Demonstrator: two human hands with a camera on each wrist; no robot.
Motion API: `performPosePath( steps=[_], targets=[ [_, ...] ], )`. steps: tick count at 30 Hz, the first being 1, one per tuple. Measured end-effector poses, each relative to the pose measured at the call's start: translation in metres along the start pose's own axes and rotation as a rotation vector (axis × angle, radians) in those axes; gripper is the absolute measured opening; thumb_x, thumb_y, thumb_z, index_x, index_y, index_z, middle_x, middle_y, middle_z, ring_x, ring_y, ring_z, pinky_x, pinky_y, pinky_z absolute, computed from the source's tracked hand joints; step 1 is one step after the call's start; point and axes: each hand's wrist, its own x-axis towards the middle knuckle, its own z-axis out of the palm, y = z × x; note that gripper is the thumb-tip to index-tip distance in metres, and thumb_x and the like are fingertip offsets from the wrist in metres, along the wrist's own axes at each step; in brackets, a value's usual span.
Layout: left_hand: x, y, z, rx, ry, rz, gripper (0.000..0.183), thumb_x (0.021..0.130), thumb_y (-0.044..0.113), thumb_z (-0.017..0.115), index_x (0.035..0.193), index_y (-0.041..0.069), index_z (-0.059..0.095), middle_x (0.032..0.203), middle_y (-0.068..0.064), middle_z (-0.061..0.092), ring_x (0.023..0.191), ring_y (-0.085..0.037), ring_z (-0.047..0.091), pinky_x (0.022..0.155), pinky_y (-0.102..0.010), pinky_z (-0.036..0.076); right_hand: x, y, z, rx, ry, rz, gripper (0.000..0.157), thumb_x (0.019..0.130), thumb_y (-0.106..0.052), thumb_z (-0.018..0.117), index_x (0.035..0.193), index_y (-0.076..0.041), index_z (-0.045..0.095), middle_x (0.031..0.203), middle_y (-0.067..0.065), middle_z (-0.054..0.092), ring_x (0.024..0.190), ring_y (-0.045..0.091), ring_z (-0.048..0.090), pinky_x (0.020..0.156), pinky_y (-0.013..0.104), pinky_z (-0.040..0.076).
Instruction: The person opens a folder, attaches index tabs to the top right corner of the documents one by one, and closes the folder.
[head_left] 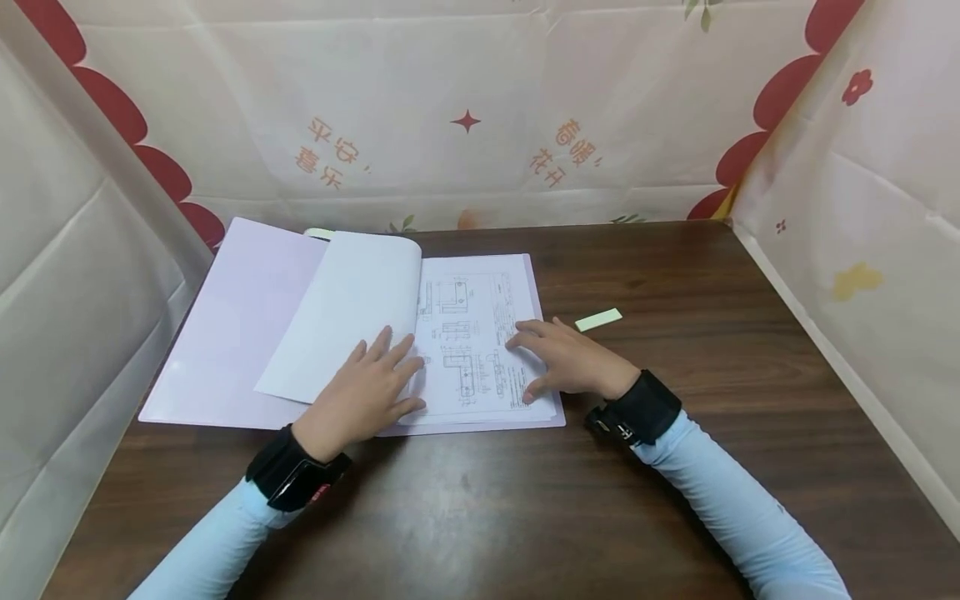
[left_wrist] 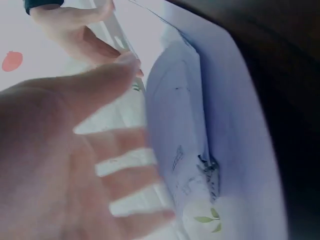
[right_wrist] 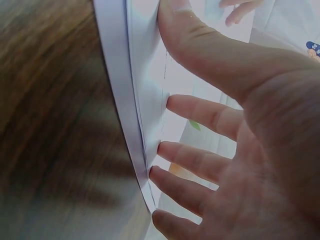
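A lilac folder [head_left: 225, 333] lies opened flat on the table, with white sheets inside. One turned sheet [head_left: 352, 300] leans over to the left, its top edge curving near the spine. On the right half is a page of technical drawings [head_left: 480, 400]. My left hand [head_left: 363, 396] rests with spread fingers across the lower part of the turned sheet, near the fold. My right hand [head_left: 573, 362] lies over the right edge of the drawing page, fingers spread and fingertips touching the paper in the right wrist view. Neither hand grips anything.
A pale green strip [head_left: 598, 319] lies on the brown wooden table [head_left: 675, 300], just beyond the right hand. Another pale green edge [head_left: 318, 234] shows behind the turned sheet. Patterned cloth [head_left: 465, 67] hangs behind and at both sides.
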Motion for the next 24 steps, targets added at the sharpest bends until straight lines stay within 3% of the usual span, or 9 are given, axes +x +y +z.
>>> performPosePath(
  steps=[6,10,16,24],
  targets=[
    [-0.001,-0.007,0.009,-0.006,-0.121,-0.104,0.073,0.094,0.054,0.068,0.155,0.018,0.048,0.166,-0.017,0.038,0.148,-0.047,0.04,0.11,-0.069,0.04,0.0,-0.002,0.001,-0.019,0.006,-0.009,0.079,0.069,-0.034,0.096,0.137,-0.014,0.063,0.159,0.018,0.047,0.147,0.036,0.044,0.124,0.067,0.017],
    [-0.001,-0.011,0.008,-0.032,-0.169,-0.12,0.075,0.095,0.057,0.064,0.158,0.021,0.043,0.166,-0.019,0.037,0.145,-0.046,0.045,0.107,-0.068,0.044,0.001,-0.002,0.0,-0.024,0.007,-0.009,0.08,0.068,-0.034,0.097,0.137,-0.014,0.063,0.159,0.017,0.047,0.148,0.036,0.044,0.125,0.066,0.018],
    [0.01,-0.002,-0.003,-0.007,-0.138,-0.1,0.067,0.094,0.053,0.069,0.148,0.016,0.055,0.157,-0.019,0.048,0.132,-0.044,0.055,0.099,-0.062,0.052,-0.001,-0.001,0.0,-0.01,0.003,-0.013,0.079,0.069,-0.034,0.096,0.138,-0.013,0.062,0.159,0.018,0.046,0.149,0.036,0.043,0.125,0.067,0.016],
    [0.043,0.018,-0.007,0.007,-0.067,0.019,0.053,0.09,0.051,0.076,0.131,0.018,0.069,0.134,-0.01,0.068,0.121,-0.033,0.057,0.107,-0.061,0.045,-0.001,0.001,-0.004,-0.012,-0.009,-0.044,0.077,0.074,-0.039,0.093,0.14,-0.013,0.061,0.16,0.017,0.046,0.15,0.036,0.041,0.124,0.066,0.021]
  ],
)
